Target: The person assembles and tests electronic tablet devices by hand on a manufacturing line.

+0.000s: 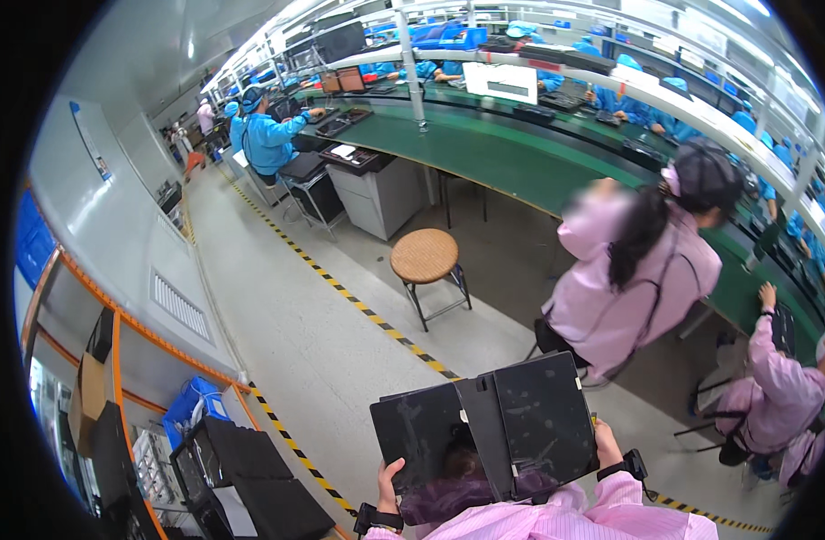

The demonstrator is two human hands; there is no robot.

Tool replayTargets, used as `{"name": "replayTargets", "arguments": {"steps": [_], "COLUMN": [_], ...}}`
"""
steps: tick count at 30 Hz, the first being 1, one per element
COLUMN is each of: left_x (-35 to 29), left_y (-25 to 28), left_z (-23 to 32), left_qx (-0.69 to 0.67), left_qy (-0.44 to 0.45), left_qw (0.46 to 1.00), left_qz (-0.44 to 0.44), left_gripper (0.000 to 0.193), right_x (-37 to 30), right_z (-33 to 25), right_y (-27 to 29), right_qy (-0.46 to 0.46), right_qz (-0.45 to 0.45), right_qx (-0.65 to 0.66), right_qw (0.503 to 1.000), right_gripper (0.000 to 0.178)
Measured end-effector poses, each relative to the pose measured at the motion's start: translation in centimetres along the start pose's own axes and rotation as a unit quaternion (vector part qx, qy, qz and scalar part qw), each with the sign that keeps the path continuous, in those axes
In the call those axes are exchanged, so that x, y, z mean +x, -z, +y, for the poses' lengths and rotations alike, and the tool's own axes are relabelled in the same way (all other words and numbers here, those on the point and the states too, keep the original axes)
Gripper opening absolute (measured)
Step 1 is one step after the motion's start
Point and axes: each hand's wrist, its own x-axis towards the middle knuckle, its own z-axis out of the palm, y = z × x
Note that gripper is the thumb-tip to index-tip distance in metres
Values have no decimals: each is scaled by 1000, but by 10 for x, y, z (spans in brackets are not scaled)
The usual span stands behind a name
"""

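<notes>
In front of my body I hold a set of black, flat, tablet-like panels [547, 423], their glossy faces smudged and marked with small pale tabs. At least two lie side by side at slightly different angles, touching or overlapping near the middle. My left hand [390, 484] grips the left panel [421, 441] at its lower left edge, thumb on the face. My right hand [608, 445] holds the right edge, its fingers partly hidden behind. Pink striped sleeves and black wristbands show on both arms. How many panels are stacked cannot be told.
A round stool [425, 256] stands ahead, beside yellow-black floor tape [340, 286]. To the right, a person in pink [633, 279] sits at the long green bench [511, 166]. An orange-edged rack [120, 396] with black trays [259, 477] and a blue bin [194, 407] stands left.
</notes>
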Motion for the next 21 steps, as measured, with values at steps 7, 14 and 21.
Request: {"name": "replayTargets", "arguments": {"steps": [7, 14, 21], "left_x": [229, 406, 613], "left_y": [-58, -162, -254], "left_z": [69, 209, 304], "left_qx": [-60, -58, -89], "left_qy": [-35, -57, 30], "left_qw": [998, 997, 994], "left_qz": [-8, 13, -48], "left_gripper": [33, 32, 37], "right_x": [231, 362, 521], "right_z": [-108, -294, -429], "right_y": [-147, -329, -457], "right_qy": [48, 89, 114], "right_qz": [-48, -120, -55], "right_qx": [-25, -97, -179], "right_qw": [997, 984, 976], "right_gripper": [21, 21, 24]}}
